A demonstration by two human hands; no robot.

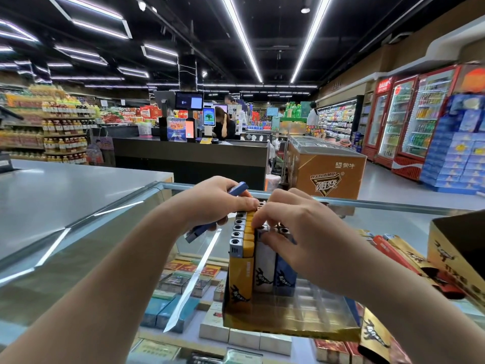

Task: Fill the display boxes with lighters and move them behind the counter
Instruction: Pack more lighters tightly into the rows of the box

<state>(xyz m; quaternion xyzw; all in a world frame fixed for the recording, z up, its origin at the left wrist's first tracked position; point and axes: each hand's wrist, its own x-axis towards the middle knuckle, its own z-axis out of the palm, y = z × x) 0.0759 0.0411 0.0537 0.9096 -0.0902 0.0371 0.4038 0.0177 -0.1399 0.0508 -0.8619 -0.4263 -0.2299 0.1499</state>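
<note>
Display box [288, 321] holds upright yellow, white, blue lighters [248, 248]; left hand [217, 200] grips blue lighter [199, 229] beside box; right hand [296, 227] fingers press lighter tops.

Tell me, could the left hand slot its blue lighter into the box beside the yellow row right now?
Probably not yet: the right hand lies over the lighter tops there, and the left hand grips the blue lighter sideways beside the display box.

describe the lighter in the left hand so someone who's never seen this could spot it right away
Start at the glass counter in the foreground, where an open gold display box holds upright lighters. Just left of that box, the left hand grips a blue lighter. Unlike the boxed ones, it lies slanted across the palm, outside the box.
</note>
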